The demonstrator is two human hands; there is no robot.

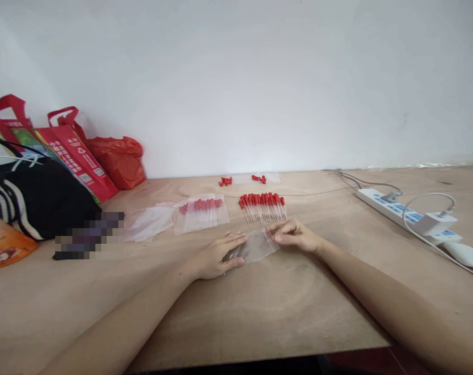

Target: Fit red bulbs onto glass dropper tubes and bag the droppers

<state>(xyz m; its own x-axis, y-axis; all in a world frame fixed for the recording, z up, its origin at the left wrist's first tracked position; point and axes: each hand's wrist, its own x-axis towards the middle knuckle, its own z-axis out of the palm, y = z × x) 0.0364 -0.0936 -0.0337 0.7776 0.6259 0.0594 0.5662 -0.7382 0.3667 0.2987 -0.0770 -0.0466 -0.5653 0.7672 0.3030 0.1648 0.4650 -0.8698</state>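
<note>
A clear zip-lock bag [255, 248] with a red line along its mouth lies on the table between my hands. My left hand [220, 254] rests on the bag's left end, fingers stretched and thumb apart. At the mouth on the right, my right hand [296, 235] pinches the bag's edge between thumb and fingers. Just beyond them is a row of clear droppers [263, 207] with red bulbs. To their left, more red-bulbed droppers show through packed zip-lock bags [207, 214]. Beside those lies a spread of flat clear bags [152, 221].
Loose red bulbs [226, 181] lie near the wall beside another clear bag [242, 178]. A white power strip [392, 205] with plugs and cables stands right. At left are a black bag [52, 192], a red shopping bag [78, 161], a red plastic bag [117, 161] and a pixelated dark object [90, 235].
</note>
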